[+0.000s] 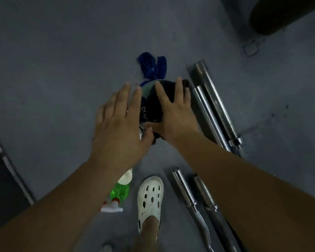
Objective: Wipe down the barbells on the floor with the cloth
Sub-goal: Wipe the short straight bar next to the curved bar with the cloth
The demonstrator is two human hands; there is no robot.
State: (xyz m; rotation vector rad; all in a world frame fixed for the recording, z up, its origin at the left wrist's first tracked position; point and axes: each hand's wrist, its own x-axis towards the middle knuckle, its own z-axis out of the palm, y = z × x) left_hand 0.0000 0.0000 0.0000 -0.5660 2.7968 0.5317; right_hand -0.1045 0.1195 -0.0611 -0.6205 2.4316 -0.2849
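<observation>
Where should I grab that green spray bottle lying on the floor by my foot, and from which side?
Probably round its green body, just beyond the white trigger head, coming down from above. The spray bottle lies on its side, trigger toward you, and your left forearm partly covers its far end, so only that middle is free to grip.

A blue cloth (151, 67) lies on the grey floor (62, 60) near silver barbells (214, 106), a black disc (150, 104), a green bottle (120, 190) and a white perforated clog (149, 197).
</observation>
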